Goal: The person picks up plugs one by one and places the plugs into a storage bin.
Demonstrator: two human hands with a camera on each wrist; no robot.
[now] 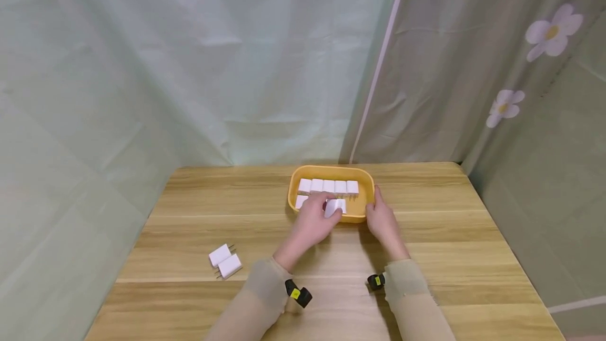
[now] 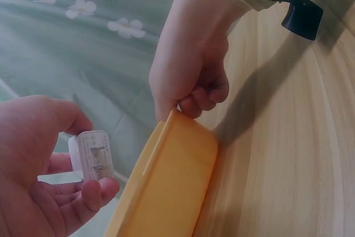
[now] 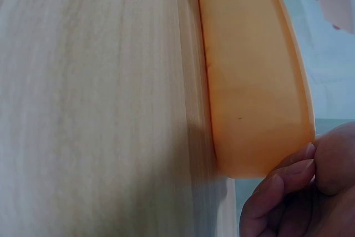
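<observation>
White plug: I see the small white plastic charger plug (image 2: 93, 156) pinched in my left hand (image 1: 314, 223), over the tray's front row
Yellow tray: oval yellow plastic tray (image 1: 362, 177), right hand (image 1: 382, 222) curled on its rim
Table: two white plugs (image 1: 224, 261) lie well apart on the wooden table (image 1: 426, 225)

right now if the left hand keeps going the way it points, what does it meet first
Probably the back row of white chargers in the yellow tray. The left hand already holds one charger over the tray's near side, fingers pointing away from the person; depth is unclear.
</observation>
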